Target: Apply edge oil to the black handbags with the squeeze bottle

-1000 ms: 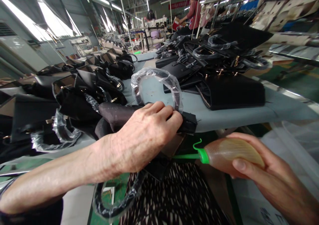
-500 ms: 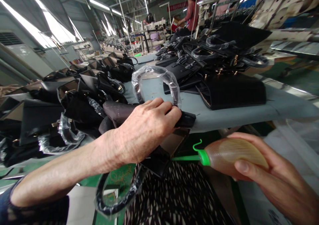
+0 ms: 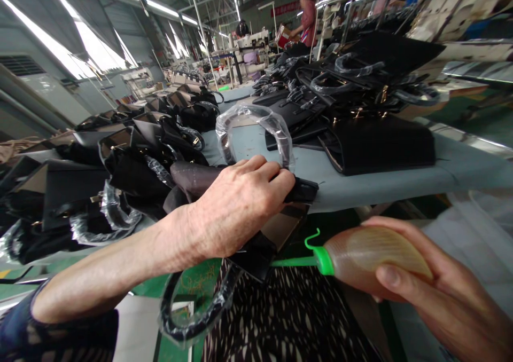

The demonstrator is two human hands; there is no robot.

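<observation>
My left hand (image 3: pixel 236 207) is closed on the top edge of a black handbag (image 3: pixel 256 244) that hangs over the near edge of the grey table (image 3: pixel 385 186). Its fingers press just below a plastic-wrapped handle (image 3: pixel 256 132) that arches above them. A second wrapped handle (image 3: pixel 192 319) dangles below the bag. My right hand (image 3: pixel 433 292) is wrapped round a translucent squeeze bottle (image 3: pixel 372 255) with a green cap. The bottle's long green nozzle (image 3: pixel 288 262) points left and reaches the bag's underside.
Several black handbags (image 3: pixel 120 164) stand in a row along the table's left side. A pile of flat black bags (image 3: pixel 360 122) with wrapped handles lies at the right. A person (image 3: pixel 308 15) works at a machine far behind. My patterned clothing (image 3: pixel 288 319) fills the bottom.
The bottle's nozzle has slid a little further left and down toward the bag. My left hand keeps the same grip. The view has shifted slightly.
</observation>
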